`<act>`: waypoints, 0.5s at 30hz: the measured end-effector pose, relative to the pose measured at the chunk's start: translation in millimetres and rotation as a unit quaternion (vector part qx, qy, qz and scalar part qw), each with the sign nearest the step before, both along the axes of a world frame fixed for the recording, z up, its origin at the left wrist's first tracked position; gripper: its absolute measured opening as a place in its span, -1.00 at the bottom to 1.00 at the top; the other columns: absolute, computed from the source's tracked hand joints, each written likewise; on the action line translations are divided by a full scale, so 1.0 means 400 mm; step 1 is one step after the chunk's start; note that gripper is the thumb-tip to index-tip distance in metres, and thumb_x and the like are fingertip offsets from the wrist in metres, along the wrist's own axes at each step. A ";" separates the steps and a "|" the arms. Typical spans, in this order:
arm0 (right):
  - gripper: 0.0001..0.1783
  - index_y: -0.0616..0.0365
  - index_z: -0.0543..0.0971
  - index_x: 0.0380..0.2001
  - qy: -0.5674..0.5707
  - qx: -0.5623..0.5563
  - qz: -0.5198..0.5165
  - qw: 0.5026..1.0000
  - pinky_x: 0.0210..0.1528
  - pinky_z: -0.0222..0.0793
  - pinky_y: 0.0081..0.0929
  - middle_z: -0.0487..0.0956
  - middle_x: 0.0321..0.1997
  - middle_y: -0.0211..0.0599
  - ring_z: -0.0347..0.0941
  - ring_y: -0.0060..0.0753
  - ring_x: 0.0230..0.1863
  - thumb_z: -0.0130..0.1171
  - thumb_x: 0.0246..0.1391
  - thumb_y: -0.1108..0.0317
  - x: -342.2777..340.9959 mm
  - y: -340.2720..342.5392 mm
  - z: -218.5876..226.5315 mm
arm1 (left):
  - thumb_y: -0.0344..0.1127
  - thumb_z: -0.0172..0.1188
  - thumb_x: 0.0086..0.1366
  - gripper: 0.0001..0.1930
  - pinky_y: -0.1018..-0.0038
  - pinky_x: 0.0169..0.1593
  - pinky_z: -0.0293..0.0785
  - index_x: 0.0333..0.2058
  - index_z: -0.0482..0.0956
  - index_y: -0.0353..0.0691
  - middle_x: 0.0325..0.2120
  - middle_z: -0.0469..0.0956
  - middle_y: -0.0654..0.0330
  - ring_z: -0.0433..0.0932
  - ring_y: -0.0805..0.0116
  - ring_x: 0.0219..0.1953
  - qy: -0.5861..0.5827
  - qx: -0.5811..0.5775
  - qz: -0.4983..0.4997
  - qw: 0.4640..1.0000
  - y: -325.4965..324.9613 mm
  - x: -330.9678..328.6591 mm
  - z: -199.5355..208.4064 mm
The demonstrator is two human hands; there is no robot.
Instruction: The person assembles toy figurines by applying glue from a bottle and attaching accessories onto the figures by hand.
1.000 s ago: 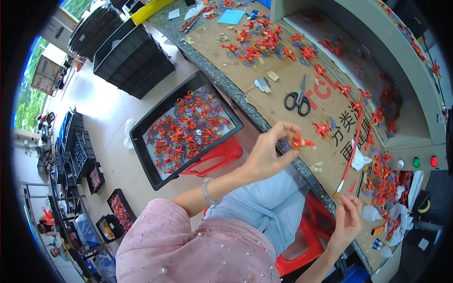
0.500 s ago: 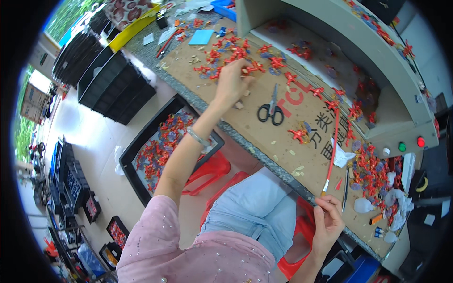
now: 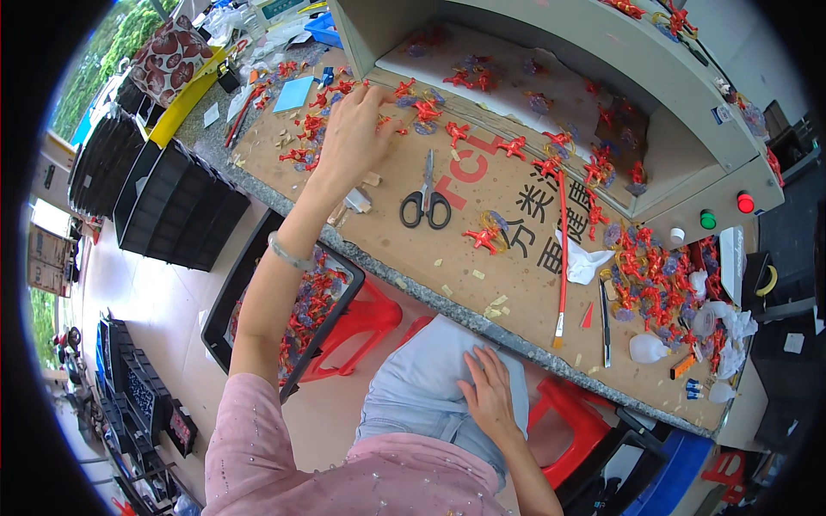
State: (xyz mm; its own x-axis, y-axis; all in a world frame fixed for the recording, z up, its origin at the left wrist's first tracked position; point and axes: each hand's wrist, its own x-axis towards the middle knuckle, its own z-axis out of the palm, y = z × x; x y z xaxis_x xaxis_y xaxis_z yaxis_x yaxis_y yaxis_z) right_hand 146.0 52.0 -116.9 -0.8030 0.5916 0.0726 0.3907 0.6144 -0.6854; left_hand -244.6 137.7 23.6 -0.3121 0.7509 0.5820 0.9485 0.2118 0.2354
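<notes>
My left hand (image 3: 354,131) reaches over a scatter of small red plastic figures (image 3: 298,156) at the far left of the cardboard-covered worktable (image 3: 409,288). Its fingers are curled, and their tips and whatever they hold are hidden. A bit of red shows right beside the fingers. Black-handled scissors (image 3: 425,199) lie to the right of this hand, blades pointing away. Down on my lap, my right hand (image 3: 490,389) rests with fingers spread on light blue jeans (image 3: 409,365) and nothing in it. A long red brush (image 3: 563,267) lies on the cardboard.
A grey machine housing (image 3: 551,60) with coloured buttons stands along the table's back. Red and purple pieces heap at the right, near a white bottle (image 3: 648,348) and a black pen-like tool (image 3: 605,327). Below the left forearm is a black tray (image 3: 332,303) of pieces; stacked black crates (image 3: 176,202) stand farther left.
My right hand has left the table edge by the brush and come down onto my lap. The view has shifted; my left hand stays among the red figures.
</notes>
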 end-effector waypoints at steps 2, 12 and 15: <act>-0.49 0.15 0.45 0.09 0.007 0.092 0.001 0.996 0.07 0.31 -0.21 0.54 -0.06 -0.03 0.39 -0.02 0.05 0.20 0.03 0.37 -0.029 0.019 -0.029 | -0.38 0.20 0.14 -0.72 0.23 -0.02 0.38 -0.16 0.47 -0.29 -0.21 0.53 0.02 0.50 0.04 -0.11 -0.017 0.007 -0.037 0.999 0.080 -0.021 0.009; -0.52 0.18 0.47 0.06 0.106 0.058 -0.008 0.993 0.23 0.15 0.00 0.47 0.08 0.07 0.35 0.21 0.12 0.09 0.03 0.29 -0.119 0.105 -0.252 | -0.24 0.09 0.18 -0.64 0.20 0.03 0.49 -0.03 0.54 -0.09 -0.07 0.55 0.01 0.53 0.01 -0.01 0.025 -0.202 0.034 0.979 0.667 -0.333 -0.109; -0.56 0.25 0.52 -0.03 0.176 0.041 0.051 0.982 0.23 0.18 -0.05 0.50 0.04 0.10 0.40 0.17 0.09 0.01 0.00 0.34 -0.161 0.101 -0.217 | -0.23 0.06 0.21 -0.50 0.15 -0.03 0.53 0.14 0.38 -0.14 0.03 0.48 0.00 0.50 0.07 0.05 0.260 -0.040 0.049 0.963 0.648 -0.586 -0.218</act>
